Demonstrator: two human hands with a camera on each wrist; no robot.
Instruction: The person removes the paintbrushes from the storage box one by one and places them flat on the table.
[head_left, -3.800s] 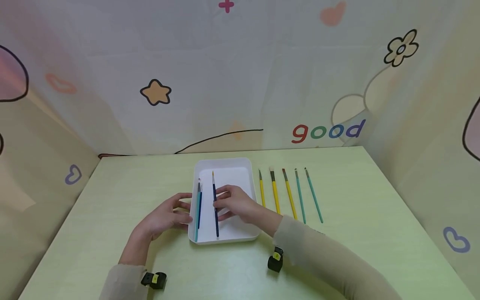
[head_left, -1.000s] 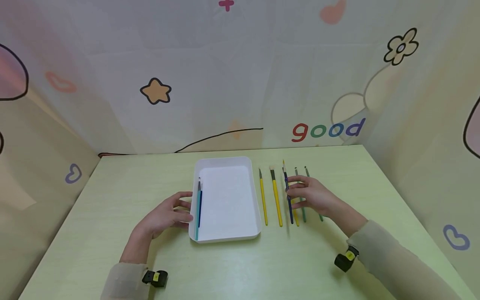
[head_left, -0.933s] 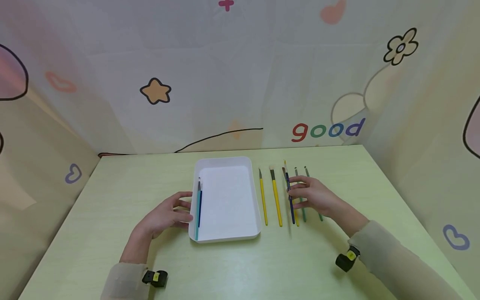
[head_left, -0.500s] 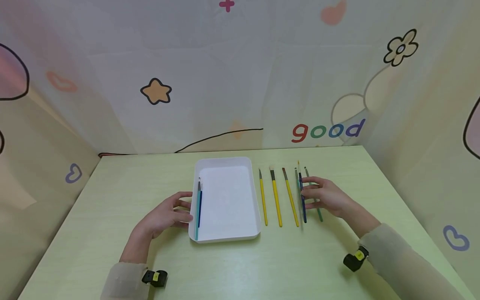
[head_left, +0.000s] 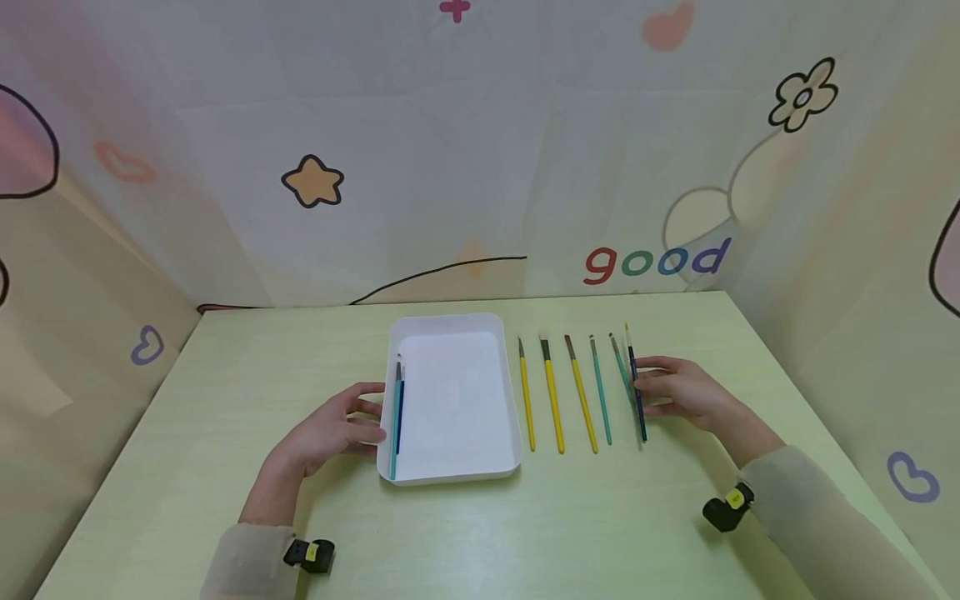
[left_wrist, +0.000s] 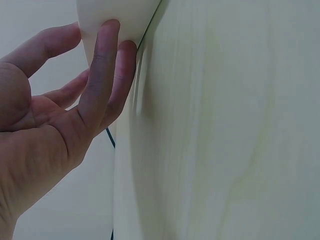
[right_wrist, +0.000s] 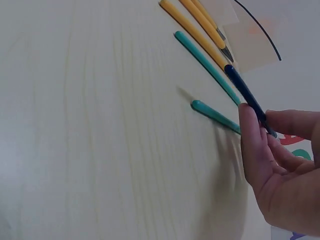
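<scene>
My right hand [head_left: 686, 396] pinches a dark blue paintbrush [head_left: 641, 417] at the right end of a row of brushes. In the right wrist view the same dark blue paintbrush [right_wrist: 244, 89] sits between thumb and fingers, raised over the table. It overlaps the rightmost teal paintbrush [head_left: 621, 367] in the head view. Fingertips of my left hand [head_left: 337, 429] touch the left side of a white tray [head_left: 457, 400]; the left wrist view shows the fingers against the tray's wall [left_wrist: 105, 12]. Inside that tray, a teal paintbrush [head_left: 395, 425] and a dark blue one lie along the left edge.
Right of the tray lie three yellow paintbrushes, the middle one [head_left: 553, 400] with a wide pale tip. Another teal paintbrush [head_left: 600, 392] follows them. The pale green table [head_left: 465, 542] ends at a printed cloth backdrop [head_left: 465, 167] behind and at both sides.
My right hand has lifted the dark blue paintbrush out of the tray and carried it right, past the yellow and teal brushes, to the row's right end. My left hand stays at the tray.
</scene>
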